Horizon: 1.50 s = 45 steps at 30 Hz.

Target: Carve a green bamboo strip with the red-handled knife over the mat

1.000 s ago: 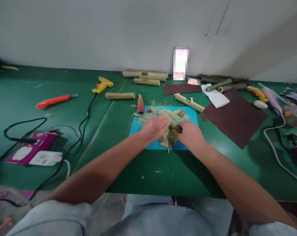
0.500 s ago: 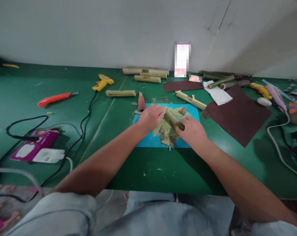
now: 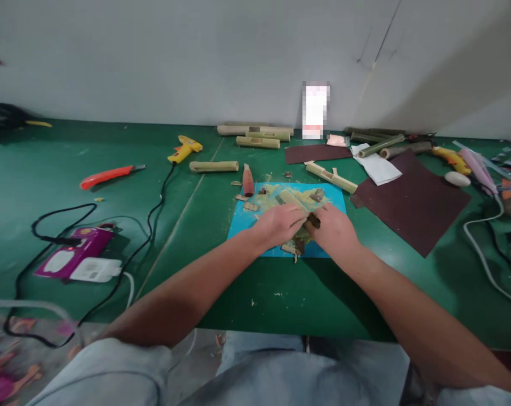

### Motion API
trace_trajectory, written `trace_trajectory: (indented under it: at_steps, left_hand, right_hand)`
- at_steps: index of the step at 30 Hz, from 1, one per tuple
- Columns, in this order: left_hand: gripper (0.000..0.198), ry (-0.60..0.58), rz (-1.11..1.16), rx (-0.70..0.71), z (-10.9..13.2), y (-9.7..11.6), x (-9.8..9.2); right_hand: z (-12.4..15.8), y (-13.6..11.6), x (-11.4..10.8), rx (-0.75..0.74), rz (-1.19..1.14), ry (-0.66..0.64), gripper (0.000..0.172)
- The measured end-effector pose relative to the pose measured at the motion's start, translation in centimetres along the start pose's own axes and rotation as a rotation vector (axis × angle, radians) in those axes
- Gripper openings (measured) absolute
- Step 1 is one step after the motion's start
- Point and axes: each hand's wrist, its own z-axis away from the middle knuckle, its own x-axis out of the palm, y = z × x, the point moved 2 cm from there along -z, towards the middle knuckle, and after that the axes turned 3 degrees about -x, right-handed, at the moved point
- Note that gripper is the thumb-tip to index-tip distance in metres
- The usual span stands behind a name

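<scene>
A short bamboo tube (image 3: 293,198) slants across the blue sheet (image 3: 238,228), with its hollow, dark end between my hands. My left hand (image 3: 281,223) is closed around the tube near that end, its fingers hiding part of it. On the other side, my right hand (image 3: 334,225) grips the same end with its fingertips. Pale shavings (image 3: 272,190) and brown bamboo chips (image 3: 298,247) lie scattered over the sheet around the hands. Just beyond the sheet's left corner is a tapered reddish-brown piece (image 3: 247,183).
Several cut bamboo tubes (image 3: 258,142) lie toward the wall. On the left are a yellow glue gun (image 3: 185,148), a red-handled knife (image 3: 109,177) and a purple power box (image 3: 80,251) with cords. Dark brown sheets (image 3: 420,208) and a white paper (image 3: 378,169) lie to the right.
My left hand has slid along the bamboo tube from its far end to the near end, beside my right hand. The view has shifted slightly; my right hand keeps its grip.
</scene>
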Motion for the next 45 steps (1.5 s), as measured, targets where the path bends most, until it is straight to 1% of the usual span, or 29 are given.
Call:
trace_trajectory:
  at_steps: [2, 5, 7, 11, 13, 15, 17, 20, 21, 24, 26, 31, 33, 36, 38, 40, 43, 45]
  left_hand:
    - [0.034, 0.027, -0.021, -0.008, 0.0, -0.4, 0.0]
    - [0.032, 0.112, -0.075, -0.099, -0.1, -2.0, -0.4]
    - [0.032, 0.107, -0.077, -0.106, -0.2, -2.5, -0.4]
    - [0.035, 0.033, -0.054, -0.003, -0.1, -1.3, 0.1]
    - [0.037, 0.028, -0.058, 0.018, 0.0, -0.9, 0.3]
    - [0.037, 0.060, -0.060, -0.010, 0.0, -1.3, 0.2]
    - [0.034, 0.115, -0.059, -0.074, -0.1, -2.1, 0.0]
    - [0.033, 0.163, -0.052, -0.140, -0.1, -2.4, -0.1]
    - [0.033, 0.156, -0.047, -0.134, -0.1, -2.1, 0.0]
    - [0.036, 0.084, -0.041, -0.055, 0.0, -1.1, 0.3]
    - [0.036, 0.065, -0.058, -0.033, 0.0, -1.0, 0.4]
    - [0.031, 0.175, -0.106, -0.137, -0.1, -2.2, -0.5]
    - [0.030, 0.174, -0.089, -0.131, -0.1, -2.0, -0.5]
    - [0.031, 0.126, -0.034, -0.059, 0.0, -1.0, -0.3]
    - [0.033, 0.108, -0.048, -0.036, 0.0, -0.9, -0.2]
    - [0.035, 0.125, -0.108, -0.074, 0.0, -1.5, -0.4]
    - [0.038, 0.183, -0.156, -0.160, 0.0, -2.3, -0.8]
    - [0.038, 0.172, -0.114, -0.138, 0.0, -2.1, -0.7]
  right_hand:
    - [0.0, 0.0, -0.1, 0.007, -0.020, 0.012, 0.020]
    - [0.1, -0.2, -0.4, 0.016, -0.025, -0.008, 0.020]
    - [0.1, -0.3, -0.6, 0.014, -0.003, -0.033, 0.021]
    - [0.2, -0.3, -0.7, 0.002, 0.066, -0.042, 0.026]
    - [0.2, -0.2, -0.8, -0.014, 0.094, -0.037, 0.028]
    - [0.3, -0.2, -0.9, -0.029, 0.117, -0.031, 0.030]
    - [0.3, -0.2, -0.9, -0.038, 0.134, -0.038, 0.029]
    - [0.2, -0.2, -0.9, -0.037, 0.138, -0.069, 0.025]
    - [0.2, -0.2, -0.9, -0.036, 0.136, -0.075, 0.023]
    - [0.1, -0.2, -0.6, -0.045, 0.119, -0.077, 0.021]
    - [0.1, -0.2, -0.6, -0.043, 0.097, -0.065, 0.020]
    - [0.2, -0.3, -0.5, -0.021, 0.020, -0.016, 0.020]
    - [0.2, -0.2, -0.4, -0.020, -0.001, -0.015, 0.020]
    - [0.2, 0.0, -0.1, -0.002, -0.004, -0.036, 0.020]
    - [0.2, 0.0, -0.1, 0.008, 0.001, -0.048, 0.020]
    - [0.2, 0.0, -0.2, 0.013, 0.003, -0.060, 0.021]
    - [0.2, -0.2, -0.4, 0.021, 0.004, -0.074, 0.021]
    - [0.2, -0.3, -0.5, 0.025, 0.005, -0.081, 0.021]
